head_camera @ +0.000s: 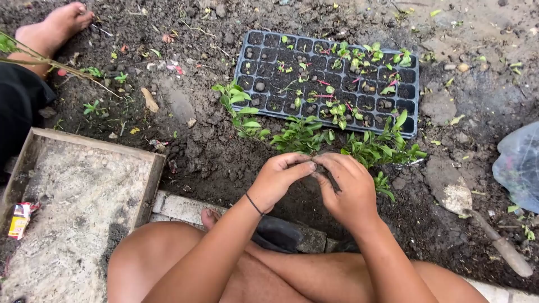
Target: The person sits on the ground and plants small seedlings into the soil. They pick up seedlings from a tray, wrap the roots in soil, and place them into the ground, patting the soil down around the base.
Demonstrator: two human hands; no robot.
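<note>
A small dark clump sits pinched between the two hands, right where their fingertips meet. It is too small and hidden to tell if it is soil or a tiny plant. The left hand is curled, with its fingers bent in and closed on the clump. The right hand is curled too, and its fingers press on the clump from the other side. A thin black band goes around the left wrist.

Just past the hands, a row of small green plants grows out of the dark soil. Behind the plants lies a black seedling tray with many little square cups. Some cups have tiny green and pink sprouts in them.

The person sits low, with bare knees under the arms. A black sandal lies by the knees on a grey brick edge.

To the left is a flat wooden box with pale sandy dirt inside. A bare foot of another person rests on the ground at the top left.

To the right, a trowel caked with mud lies on the soil. A clear plastic bag sits at the right edge.
</note>
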